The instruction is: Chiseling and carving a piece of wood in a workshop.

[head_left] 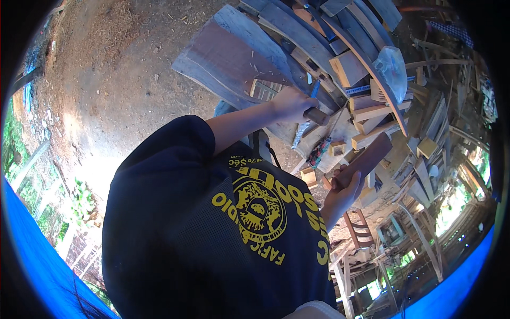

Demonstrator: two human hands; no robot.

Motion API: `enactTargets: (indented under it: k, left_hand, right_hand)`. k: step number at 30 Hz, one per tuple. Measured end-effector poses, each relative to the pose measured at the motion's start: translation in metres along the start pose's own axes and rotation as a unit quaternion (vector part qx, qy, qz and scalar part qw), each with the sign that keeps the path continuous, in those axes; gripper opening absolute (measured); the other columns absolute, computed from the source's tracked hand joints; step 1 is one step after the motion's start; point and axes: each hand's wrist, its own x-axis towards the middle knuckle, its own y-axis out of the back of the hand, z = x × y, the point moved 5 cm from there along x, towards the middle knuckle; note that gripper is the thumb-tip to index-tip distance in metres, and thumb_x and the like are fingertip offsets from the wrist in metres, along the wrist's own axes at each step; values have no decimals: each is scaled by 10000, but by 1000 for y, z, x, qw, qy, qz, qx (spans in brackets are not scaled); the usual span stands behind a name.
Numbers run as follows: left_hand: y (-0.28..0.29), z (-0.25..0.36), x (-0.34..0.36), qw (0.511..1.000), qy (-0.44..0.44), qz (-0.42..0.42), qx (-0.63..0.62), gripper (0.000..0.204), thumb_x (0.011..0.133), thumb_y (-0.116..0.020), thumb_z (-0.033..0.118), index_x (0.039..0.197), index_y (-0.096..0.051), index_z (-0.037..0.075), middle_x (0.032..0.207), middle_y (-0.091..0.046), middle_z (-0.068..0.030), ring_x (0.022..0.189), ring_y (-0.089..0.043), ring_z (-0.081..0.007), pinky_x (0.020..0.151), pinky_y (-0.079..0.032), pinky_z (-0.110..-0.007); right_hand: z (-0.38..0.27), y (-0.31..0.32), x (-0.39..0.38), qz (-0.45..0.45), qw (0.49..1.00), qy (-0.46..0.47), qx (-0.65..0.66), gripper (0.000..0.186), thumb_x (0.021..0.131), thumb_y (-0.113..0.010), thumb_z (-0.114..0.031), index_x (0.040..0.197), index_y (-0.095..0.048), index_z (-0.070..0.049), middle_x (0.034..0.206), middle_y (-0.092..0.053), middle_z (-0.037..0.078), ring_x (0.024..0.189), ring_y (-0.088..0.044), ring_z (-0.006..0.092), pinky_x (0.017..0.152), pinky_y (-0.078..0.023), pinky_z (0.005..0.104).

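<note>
My left hand [291,105] is closed around a short dark wooden piece [317,116], whose squared end sticks out past the fingers; its other end is hidden by the fist. A slim blue item [315,89] shows just behind that fist, and I cannot tell whether the hand touches it. Lower and to the right, my right hand [346,192] grips a flat reddish-brown wooden block [367,158], tilted up and away from me. The two pieces are apart. Between the hands lies a red-and-black item [319,152], too small to name.
A wide dark plank [223,53] lies beyond my left arm. Curved boards [297,37] and pale wood blocks [348,69] crowd the far right, with a clear plastic bag [392,72] among them. A wooden chair-like frame [358,228] stands at right. Wood scraps litter the ground.
</note>
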Motion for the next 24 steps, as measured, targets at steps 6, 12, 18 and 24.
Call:
enactTargets:
  k: [6,12,18,24]
  left_hand:
    - [0,-7,5,999,23,-8,-32,211,693,-688,281,878,-667,183,688,-663,-66,642,-667,-287,588,-532,-408]
    - [10,-29,-1,995,75,43,-50,192,666,-733,237,821,-657,155,678,-649,-79,624,-645,-309,575,-513,-417]
    - [18,-35,-19,999,38,4,-14,188,663,-728,254,768,-618,144,638,-618,-85,605,-639,-298,568,-501,-424]
    - [21,-2,-6,997,-52,10,-56,197,648,-717,242,806,-631,161,602,-589,-68,573,-620,-288,545,-476,-417]
  right_hand:
    - [0,-3,1,103,985,122,70,441,919,-578,-368,1212,-466,-59,891,-600,113,721,-575,148,522,-394,233]
    - [69,-62,-2,-163,901,55,-399,466,924,-594,-305,1240,-466,12,1086,-613,213,943,-606,273,795,-485,368]
    - [39,-43,-2,-126,989,-10,-75,375,954,-569,-272,1222,-440,-42,834,-659,74,637,-622,118,451,-352,199]
    - [-6,-36,0,-18,998,10,-56,403,945,-578,-281,1229,-433,-35,849,-644,110,632,-622,135,444,-356,203]
